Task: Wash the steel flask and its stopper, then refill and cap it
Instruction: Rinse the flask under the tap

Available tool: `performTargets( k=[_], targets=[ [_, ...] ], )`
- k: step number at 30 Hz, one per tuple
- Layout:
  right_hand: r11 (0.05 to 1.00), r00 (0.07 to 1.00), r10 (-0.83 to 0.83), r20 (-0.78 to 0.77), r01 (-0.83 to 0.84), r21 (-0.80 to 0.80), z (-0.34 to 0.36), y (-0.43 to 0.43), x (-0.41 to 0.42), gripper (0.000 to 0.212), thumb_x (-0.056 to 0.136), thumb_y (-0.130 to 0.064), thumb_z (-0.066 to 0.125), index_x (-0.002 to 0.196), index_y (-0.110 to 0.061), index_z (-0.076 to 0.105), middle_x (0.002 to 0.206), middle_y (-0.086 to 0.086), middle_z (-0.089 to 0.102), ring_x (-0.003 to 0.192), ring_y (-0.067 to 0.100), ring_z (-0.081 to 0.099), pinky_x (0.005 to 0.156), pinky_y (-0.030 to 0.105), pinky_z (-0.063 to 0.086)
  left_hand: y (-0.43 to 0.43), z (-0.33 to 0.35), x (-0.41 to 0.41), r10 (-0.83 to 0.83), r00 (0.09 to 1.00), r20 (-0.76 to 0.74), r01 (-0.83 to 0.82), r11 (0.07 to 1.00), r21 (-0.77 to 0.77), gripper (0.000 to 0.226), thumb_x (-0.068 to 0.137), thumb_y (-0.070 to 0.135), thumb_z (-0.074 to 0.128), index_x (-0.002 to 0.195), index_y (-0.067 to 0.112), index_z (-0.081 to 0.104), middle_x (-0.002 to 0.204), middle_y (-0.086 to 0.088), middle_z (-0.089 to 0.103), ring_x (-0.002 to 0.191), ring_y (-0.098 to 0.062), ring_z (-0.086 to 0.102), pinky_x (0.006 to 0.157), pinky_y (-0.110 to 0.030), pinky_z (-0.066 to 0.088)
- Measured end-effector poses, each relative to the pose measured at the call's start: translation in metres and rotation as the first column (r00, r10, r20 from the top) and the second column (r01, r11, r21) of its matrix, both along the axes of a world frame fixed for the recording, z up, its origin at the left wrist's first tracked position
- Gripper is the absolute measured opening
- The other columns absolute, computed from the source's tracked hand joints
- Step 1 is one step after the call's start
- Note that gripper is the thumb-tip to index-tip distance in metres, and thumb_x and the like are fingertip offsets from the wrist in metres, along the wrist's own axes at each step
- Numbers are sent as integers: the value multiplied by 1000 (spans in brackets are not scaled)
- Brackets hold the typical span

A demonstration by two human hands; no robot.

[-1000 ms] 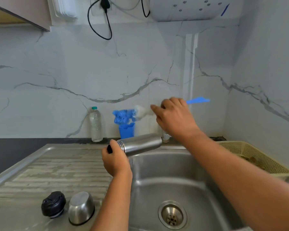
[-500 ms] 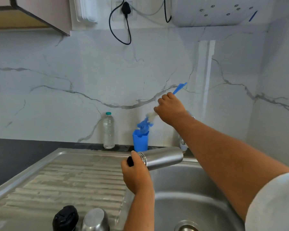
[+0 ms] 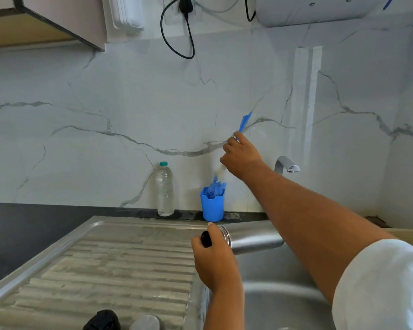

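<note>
Within the last second the right hand [image 3: 242, 158] tipped the blue brush [image 3: 244, 121] from level to upright, bristles down in the blue cup [image 3: 212, 208], probably stowing it after scrubbing. That arm reached forward, fingers curled round the handle. The left hand [image 3: 214, 260] gripped the steel flask [image 3: 255, 239] by its neck, sideways over the sink [image 3: 272, 294].

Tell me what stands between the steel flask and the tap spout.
The right forearm, reaching to the brush in the blue cup, crosses above the steel flask and below the tap spout. Nothing else visible intervenes.
</note>
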State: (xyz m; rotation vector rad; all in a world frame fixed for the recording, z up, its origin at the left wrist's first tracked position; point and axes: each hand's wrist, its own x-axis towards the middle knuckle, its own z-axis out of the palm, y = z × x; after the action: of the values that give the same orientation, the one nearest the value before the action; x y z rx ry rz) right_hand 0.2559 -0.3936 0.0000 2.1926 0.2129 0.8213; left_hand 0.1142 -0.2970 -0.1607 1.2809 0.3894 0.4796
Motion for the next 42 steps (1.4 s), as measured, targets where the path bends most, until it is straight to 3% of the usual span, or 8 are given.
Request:
performTargets(
  k=[14,20,24,26,28,31,35,42],
  targets=[
    [997,984,-72,-162,74,7,-36,13,25,33,100,-24,61,133,-25,65,139,0,61,142,25,43,128,46,13,-4,-1,4,-38,999,-2,38,999,-10,25,98,47,57,93,23,62,85,1,70,80,-19,67,74,-47,62],
    [997,983,67,-168,-63,33,-42,3,7,56,103,-14,53,156,-19,36,169,16,18,158,29,9,128,44,9,-2,0,3,-84,996,-17,83,995,-63,20,99,47,58,94,28,61,90,2,68,84,-18,66,79,-48,63],
    [963,959,225,-170,-193,187,-53,-9,-19,58,101,-3,52,155,-15,37,170,16,12,158,30,11,126,42,16,-1,2,1,-95,995,-20,93,992,-85,23,98,49,58,92,27,61,89,2,68,80,-17,66,78,-46,63],
    [915,948,287,-139,-228,333,-69,-22,-33,49,98,-4,57,147,-12,50,163,17,33,150,33,33,119,42,33,-1,2,1,-95,995,-13,93,992,-80,24,97,51,58,91,27,61,88,3,68,78,-17,66,78,-47,63],
    [830,961,265,-84,-183,527,-89,-44,-49,28,98,-8,57,125,-9,65,135,15,58,123,35,59,96,42,52,-3,1,0,-97,995,-1,97,992,-82,25,97,51,59,90,27,61,89,3,69,79,-18,67,75,-45,62],
    [594,991,80,-108,39,803,-114,-82,-68,23,101,-15,51,119,-7,62,116,12,59,100,34,63,84,42,54,-5,1,-1,-133,991,23,134,987,-89,25,98,49,59,93,25,62,95,0,70,82,-20,68,65,-36,59],
    [243,945,41,-325,306,920,-120,-112,-80,42,105,-23,51,141,-3,46,137,20,56,123,37,55,98,40,45,-10,1,-2,-196,980,37,198,978,-66,23,97,49,61,97,27,63,99,-1,70,89,-22,70,60,-33,57],
    [79,913,251,-323,313,946,-132,-117,-73,58,106,-19,45,160,-14,26,160,18,39,144,38,38,117,38,31,-15,-1,-3,-277,960,32,277,961,24,22,98,47,62,95,26,64,94,-1,70,84,-18,69,62,-34,59]
  ],
)
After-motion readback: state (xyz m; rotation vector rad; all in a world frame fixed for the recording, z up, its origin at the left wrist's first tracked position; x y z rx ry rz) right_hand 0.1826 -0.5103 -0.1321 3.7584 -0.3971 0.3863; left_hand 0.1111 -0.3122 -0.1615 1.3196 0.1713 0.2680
